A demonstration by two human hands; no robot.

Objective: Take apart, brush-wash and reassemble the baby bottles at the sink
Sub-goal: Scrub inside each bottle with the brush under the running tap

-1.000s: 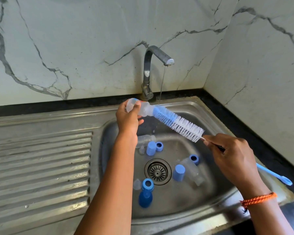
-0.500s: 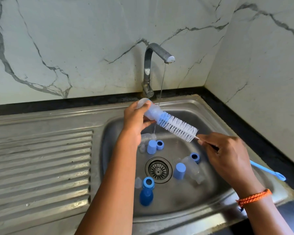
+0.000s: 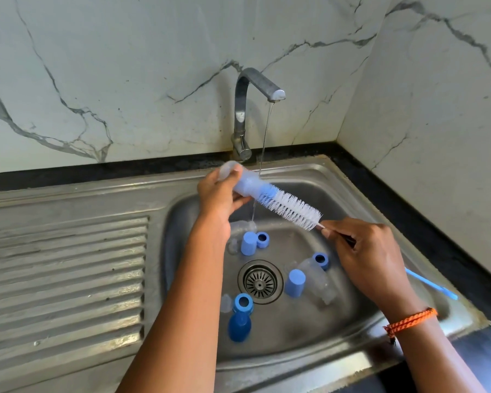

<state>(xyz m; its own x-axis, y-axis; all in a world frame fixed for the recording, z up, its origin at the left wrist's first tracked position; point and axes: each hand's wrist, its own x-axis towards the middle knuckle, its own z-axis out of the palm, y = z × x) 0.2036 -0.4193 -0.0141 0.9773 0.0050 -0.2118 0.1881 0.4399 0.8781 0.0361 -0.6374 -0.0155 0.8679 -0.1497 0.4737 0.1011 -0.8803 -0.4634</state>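
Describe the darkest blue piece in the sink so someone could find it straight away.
Start at the round metal drain in the steel sink basin. Nearer the person and slightly left lies a deep blue plastic cap, touching a lighter blue ring. It is the darkest blue, solid, with no hole.

Veined marble walls [image 3: 125, 66]; black counter [image 3: 408, 211]
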